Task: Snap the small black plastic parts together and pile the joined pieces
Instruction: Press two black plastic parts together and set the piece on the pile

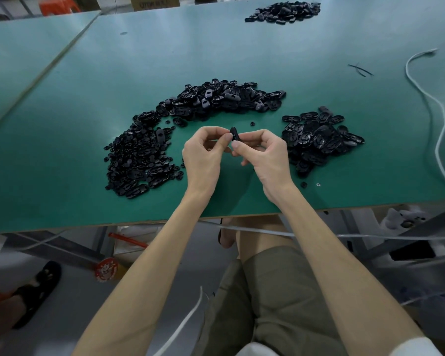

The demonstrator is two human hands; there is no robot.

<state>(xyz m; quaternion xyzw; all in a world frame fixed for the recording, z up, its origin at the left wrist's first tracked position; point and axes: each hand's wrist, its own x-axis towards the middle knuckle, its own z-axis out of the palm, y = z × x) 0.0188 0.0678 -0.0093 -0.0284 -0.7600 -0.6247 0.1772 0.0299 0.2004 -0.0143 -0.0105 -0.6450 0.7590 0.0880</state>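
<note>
Pinching a black part (233, 133) between both hands' fingers (226, 137) above the green surface (88, 73), a worker appears mid-snap; piling likely follows.

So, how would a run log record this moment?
step: joining | left hand + right hand: both pinch black part | over green table | left pile, middle pile, right pile
</note>
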